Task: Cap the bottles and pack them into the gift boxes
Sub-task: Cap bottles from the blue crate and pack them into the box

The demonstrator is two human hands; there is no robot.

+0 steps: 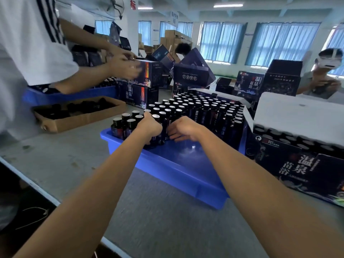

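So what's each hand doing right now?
Left hand: gripping dark silver-topped bottles in blue plastic tray.
Right hand: fingers curled against bottles; grip cannot be told.

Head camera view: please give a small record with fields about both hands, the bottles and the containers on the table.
bottles: upright, silver-topped, in the blue tray
left hand: grips bottles at the near edge of the group
right hand: fingers curled against the bottles; grip unclear
gift box: open, right of the tray, dark-topped bottles inside
cardboard tray: left of the blue tray, holds blurred dark items
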